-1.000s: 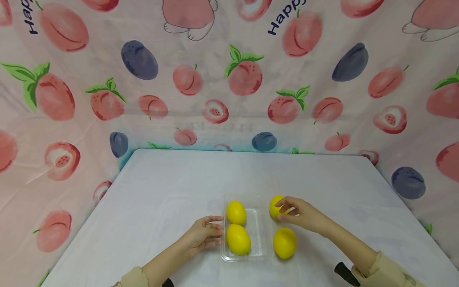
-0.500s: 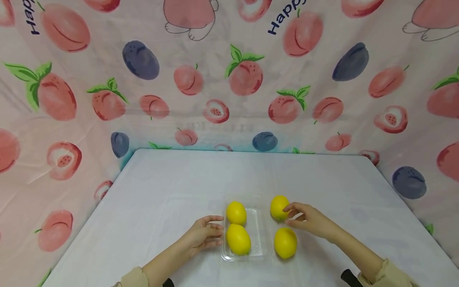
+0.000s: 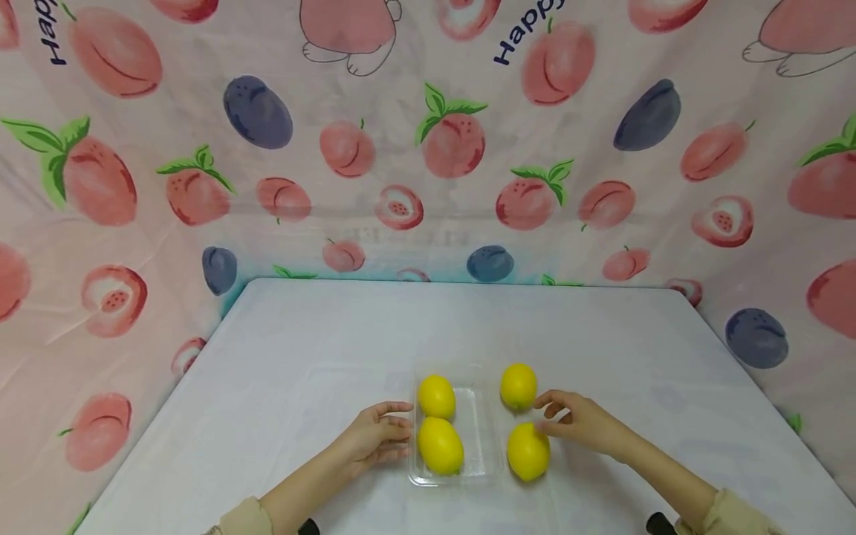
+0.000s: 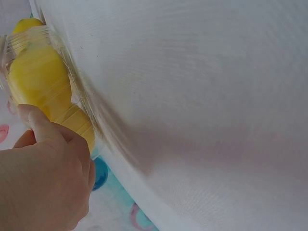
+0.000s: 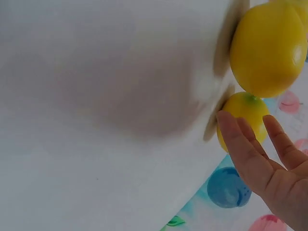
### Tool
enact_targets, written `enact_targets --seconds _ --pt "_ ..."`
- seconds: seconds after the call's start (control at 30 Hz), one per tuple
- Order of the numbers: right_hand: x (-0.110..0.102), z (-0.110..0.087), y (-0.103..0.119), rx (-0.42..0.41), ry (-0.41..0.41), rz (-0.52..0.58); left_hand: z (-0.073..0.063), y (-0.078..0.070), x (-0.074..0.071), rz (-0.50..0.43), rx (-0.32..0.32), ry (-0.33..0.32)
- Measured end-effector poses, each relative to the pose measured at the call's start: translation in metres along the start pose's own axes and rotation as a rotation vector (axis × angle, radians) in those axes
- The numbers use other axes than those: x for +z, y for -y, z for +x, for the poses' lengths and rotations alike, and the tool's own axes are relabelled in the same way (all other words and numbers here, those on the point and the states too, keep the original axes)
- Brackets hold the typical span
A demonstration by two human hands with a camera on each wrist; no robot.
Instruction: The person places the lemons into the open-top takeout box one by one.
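Two yellow lemons lie in the left half of a clear plastic container, one behind the other. My left hand is at the container's left side, fingertips right at its wall; the left wrist view has the hand beside the ribbed clear wall with yellow showing through. To the right of the container are two more lemons, a far lemon and a near lemon. Holding nothing, my right hand hovers beside them with thumb and fingers spread, its thumb tip overlapping the top of the near lemon in the head view.
A white-covered table extends behind and to both sides of the container. Beyond its back and side edges hangs a fruit-printed cloth. Dark straps show at both wrists.
My right hand has drawn back from the far lemon and come toward the near one, leaving the far lemon in place. The left hand stays at the container.
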State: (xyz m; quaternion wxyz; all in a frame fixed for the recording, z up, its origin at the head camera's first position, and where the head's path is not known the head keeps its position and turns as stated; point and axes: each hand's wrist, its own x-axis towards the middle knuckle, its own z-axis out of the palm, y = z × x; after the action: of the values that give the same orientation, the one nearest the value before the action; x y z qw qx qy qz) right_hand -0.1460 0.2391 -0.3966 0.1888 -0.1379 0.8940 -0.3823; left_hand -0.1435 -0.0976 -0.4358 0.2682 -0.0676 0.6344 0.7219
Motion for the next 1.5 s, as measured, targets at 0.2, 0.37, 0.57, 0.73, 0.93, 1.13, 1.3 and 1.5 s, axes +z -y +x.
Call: enact_targets --seconds 0.2,0.37,0.57,0.73,0.93,1.13,1.3,1.5 --pt "0.007 0.003 -0.002 0.017 0.033 0.038 0.001 -0.002 -0.003 -0.001 0.003 0.004" --pt "0.013 0.004 0.000 0.018 0.071 0.063 0.001 0.000 -0.006 0.002 0.013 0.004" --pt "0.020 0.003 -0.001 0.062 0.109 0.056 0.000 0.002 -0.002 0.017 0.006 0.009" --pt "0.021 0.005 0.000 0.080 0.117 0.048 0.002 0.001 0.001 0.008 0.005 0.008" --pt "0.025 0.006 0.005 0.129 0.114 0.084 0.002 0.002 -0.001 -0.002 0.007 0.012" --pt "0.031 0.007 0.006 0.165 0.130 0.157 0.000 0.004 -0.003 -0.005 0.003 0.015" --pt "0.030 0.007 0.004 0.175 0.142 0.172 -0.001 0.005 -0.002 -0.012 0.000 0.020" --pt "0.026 0.008 0.005 0.151 0.137 0.172 0.000 0.001 -0.003 -0.013 0.009 0.013"
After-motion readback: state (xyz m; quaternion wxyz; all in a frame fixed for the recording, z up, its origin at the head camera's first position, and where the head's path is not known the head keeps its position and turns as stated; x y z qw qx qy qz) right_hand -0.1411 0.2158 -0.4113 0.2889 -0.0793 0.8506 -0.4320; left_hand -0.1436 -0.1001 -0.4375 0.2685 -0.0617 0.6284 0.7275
